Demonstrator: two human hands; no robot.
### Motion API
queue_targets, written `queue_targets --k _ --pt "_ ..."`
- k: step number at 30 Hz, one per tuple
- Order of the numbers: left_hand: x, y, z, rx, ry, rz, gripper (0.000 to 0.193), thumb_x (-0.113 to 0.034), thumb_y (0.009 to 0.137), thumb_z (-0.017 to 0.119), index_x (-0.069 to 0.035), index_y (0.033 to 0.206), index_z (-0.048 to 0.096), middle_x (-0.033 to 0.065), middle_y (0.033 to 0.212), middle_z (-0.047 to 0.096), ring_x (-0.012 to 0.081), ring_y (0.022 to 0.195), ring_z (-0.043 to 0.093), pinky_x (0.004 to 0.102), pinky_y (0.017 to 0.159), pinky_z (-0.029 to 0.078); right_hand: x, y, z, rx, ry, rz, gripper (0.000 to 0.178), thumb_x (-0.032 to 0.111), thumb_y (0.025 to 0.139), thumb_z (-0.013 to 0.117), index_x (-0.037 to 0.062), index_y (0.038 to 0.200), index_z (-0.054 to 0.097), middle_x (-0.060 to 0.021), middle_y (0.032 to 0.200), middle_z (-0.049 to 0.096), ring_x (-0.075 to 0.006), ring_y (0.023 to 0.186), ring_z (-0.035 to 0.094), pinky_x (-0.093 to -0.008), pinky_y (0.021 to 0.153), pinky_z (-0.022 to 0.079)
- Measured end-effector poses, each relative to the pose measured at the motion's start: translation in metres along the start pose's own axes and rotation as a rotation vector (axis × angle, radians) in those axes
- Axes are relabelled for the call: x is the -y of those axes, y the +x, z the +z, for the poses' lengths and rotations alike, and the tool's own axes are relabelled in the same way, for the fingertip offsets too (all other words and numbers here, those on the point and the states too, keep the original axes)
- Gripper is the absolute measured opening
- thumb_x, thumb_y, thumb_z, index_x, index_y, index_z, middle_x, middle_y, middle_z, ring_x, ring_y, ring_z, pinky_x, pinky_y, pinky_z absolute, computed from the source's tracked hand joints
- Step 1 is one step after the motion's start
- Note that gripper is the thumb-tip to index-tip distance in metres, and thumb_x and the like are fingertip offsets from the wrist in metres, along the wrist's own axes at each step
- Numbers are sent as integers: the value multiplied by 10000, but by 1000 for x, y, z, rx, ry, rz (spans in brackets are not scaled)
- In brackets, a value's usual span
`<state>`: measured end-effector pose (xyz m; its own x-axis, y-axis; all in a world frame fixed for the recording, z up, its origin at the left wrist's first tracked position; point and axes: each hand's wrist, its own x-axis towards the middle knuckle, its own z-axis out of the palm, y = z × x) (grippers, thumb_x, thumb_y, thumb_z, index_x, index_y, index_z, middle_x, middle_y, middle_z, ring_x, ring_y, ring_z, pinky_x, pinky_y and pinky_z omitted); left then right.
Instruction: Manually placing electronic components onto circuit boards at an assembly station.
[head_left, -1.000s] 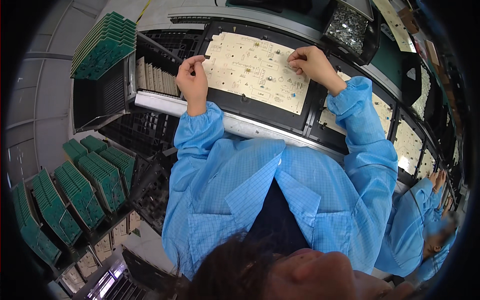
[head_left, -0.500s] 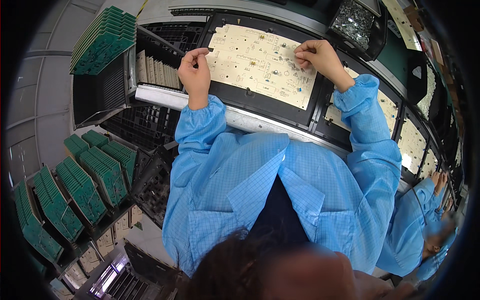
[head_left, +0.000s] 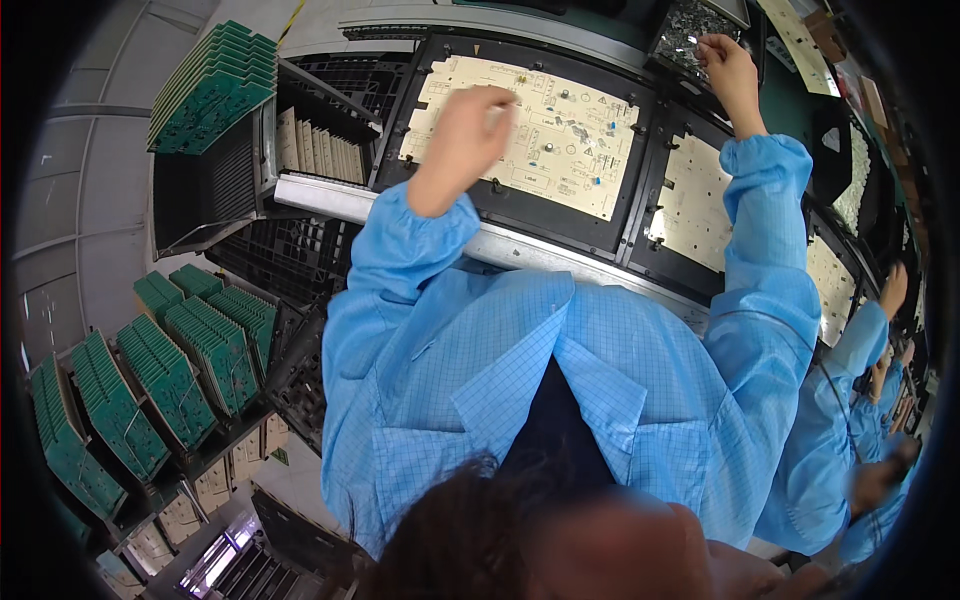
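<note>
Right hand (head_left: 728,72) gone to the far-right bin (head_left: 756,58), left hand (head_left: 463,145) swung rightward over the board (head_left: 550,130).
Flat black frame (head_left: 560,228) around the cream, notched board at centre (fine-printed); left fingers loosely curled, right fingertips narrowed, anything held: cannot tell; glittering parts (head_left: 678,42) in the bin.

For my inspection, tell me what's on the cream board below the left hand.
Printed markings and small blue components show on the cream board; whatever lies behind the left hand is hidden.
</note>
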<state>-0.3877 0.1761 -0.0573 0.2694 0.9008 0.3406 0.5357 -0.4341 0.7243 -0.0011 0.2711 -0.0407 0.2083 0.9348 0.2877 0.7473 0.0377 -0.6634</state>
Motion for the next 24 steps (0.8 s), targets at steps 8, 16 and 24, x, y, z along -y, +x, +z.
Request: queue_targets --k 8,16,24 --pt "-17 33 73 463 197 318 173 -98 810 677 -53 972 716 127 936 640 368 1035 524 426 887 466 3 -17 -3 -34 -47 -72 142 142 951 586 37 1010 663 -116 887 709 -234 816 690 -323 718 523" --pt "-19 44 87 486 175 354 175 -86 800 691 -41 969 693 108 887 654 313 939 574 409 833 483 79 -142 -69 182 469 -59 94 21 978 515 -29 1002 591 -36 831 596 -93 761 551 -234 706 461" --pt "-29 89 86 485 -93 4 142 -90 845 671 -10 950 724 97 817 715 168 722 665 296 656 517 70 -231 -30 144 788 232 64 15 971 547 -14 1004 593 -50 868 628 -96 785 569 -229 744 474"
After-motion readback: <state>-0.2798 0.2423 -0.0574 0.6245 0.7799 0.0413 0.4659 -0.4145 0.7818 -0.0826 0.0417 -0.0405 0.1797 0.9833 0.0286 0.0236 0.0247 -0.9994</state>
